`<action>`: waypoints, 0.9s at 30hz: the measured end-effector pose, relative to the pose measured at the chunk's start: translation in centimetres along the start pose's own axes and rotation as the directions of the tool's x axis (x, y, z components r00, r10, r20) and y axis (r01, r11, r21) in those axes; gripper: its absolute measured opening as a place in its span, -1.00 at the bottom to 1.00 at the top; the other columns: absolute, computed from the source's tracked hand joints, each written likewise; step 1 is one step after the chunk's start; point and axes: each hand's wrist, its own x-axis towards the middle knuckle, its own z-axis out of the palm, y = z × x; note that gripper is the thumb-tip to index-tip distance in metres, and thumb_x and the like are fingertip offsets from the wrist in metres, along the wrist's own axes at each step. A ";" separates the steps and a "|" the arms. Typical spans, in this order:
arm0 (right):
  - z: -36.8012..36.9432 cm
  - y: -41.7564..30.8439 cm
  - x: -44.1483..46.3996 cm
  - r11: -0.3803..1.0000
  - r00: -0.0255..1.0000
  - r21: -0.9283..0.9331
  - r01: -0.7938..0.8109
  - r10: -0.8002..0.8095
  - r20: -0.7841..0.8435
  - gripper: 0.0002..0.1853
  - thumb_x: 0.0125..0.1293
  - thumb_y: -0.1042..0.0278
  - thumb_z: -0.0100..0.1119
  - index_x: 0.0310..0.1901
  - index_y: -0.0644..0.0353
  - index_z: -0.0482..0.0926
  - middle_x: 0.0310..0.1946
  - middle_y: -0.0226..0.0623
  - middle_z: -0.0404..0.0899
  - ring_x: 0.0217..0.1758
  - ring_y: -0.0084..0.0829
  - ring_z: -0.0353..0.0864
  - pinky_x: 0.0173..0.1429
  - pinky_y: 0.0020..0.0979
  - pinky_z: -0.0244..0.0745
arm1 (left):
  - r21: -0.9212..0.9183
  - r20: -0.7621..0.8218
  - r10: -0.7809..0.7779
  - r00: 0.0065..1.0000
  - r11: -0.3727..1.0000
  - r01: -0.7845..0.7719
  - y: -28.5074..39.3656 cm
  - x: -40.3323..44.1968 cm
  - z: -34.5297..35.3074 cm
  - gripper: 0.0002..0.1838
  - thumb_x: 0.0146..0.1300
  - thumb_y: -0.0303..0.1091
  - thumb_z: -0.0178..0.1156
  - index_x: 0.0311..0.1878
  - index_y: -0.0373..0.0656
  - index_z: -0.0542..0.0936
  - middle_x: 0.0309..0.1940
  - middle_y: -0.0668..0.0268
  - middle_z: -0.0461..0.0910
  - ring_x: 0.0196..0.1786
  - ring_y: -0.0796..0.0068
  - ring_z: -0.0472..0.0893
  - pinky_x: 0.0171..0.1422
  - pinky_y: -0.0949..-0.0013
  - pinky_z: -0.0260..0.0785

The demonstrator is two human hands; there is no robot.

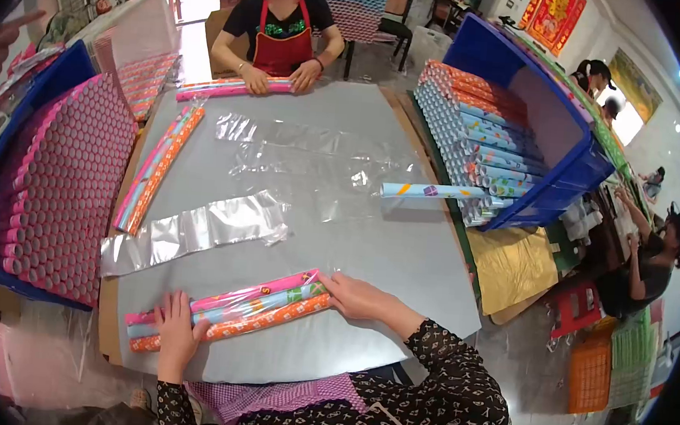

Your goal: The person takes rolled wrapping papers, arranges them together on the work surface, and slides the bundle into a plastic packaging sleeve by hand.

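A bundle of pink, blue and orange patterned rolls (pixel 244 310) in clear film lies side by side near the table's front edge. My left hand (pixel 179 329) rests on its left end, fingers spread over the rolls. At the right end, my right hand (pixel 357 297) has its fingers pressed together on the tips of the rolls. Beyond the bundle, a clear plastic sleeve (pixel 194 233) lies flat on the grey table (pixel 399 273). A similar wrapped bundle (pixel 159 170) sits at the left of the table.
Across the table a co-worker in a red apron (pixel 283 48) handles another bundle (pixel 234 88). Blue crates of pink rolls (pixel 70 191) and blue and orange rolls (pixel 482 136) flank the table. One blue roll (pixel 429 192) juts over the right side. More clear sleeves (pixel 320 163) lie mid-table.
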 end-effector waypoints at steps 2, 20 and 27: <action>-0.2 -0.2 0.0 1.000 1.000 0.002 0.016 -0.016 -0.002 -0.38 0.40 0.29 0.02 0.43 0.22 0.10 -0.04 0.01 0.39 -0.06 0.00 0.53 -0.02 -0.10 0.48 | -0.009 -0.017 0.013 1.000 1.000 -0.013 -0.3 0.0 0.0 -0.17 0.29 0.08 0.11 0.43 -0.33 0.19 0.46 0.02 0.18 0.52 -0.08 0.08 0.57 -0.16 -0.26; 0.5 0.1 0.4 1.000 0.999 -0.015 0.026 -0.027 -0.022 -0.45 0.31 0.43 -0.03 0.34 0.34 0.21 0.14 0.14 0.44 0.15 0.00 0.55 0.14 -0.12 0.50 | -0.144 -0.032 0.858 0.513 0.504 -0.851 34.6 17.0 -4.7 -0.14 0.28 -0.01 0.22 0.53 -0.02 0.05 0.54 0.13 0.01 0.55 -0.13 0.01 0.54 -0.15 -0.11; 6.0 3.4 -0.3 0.943 0.925 0.238 0.233 -0.139 -0.354 -0.72 0.30 0.28 0.04 -0.07 0.21 0.63 -0.20 -0.13 0.69 -0.06 -0.12 0.67 0.00 -0.17 0.58 | -0.089 0.050 0.953 0.298 0.301 -0.949 44.9 14.3 2.2 -0.14 0.24 0.12 0.21 0.53 0.14 0.09 0.57 0.22 -0.05 0.55 -0.13 -0.02 0.54 -0.19 -0.11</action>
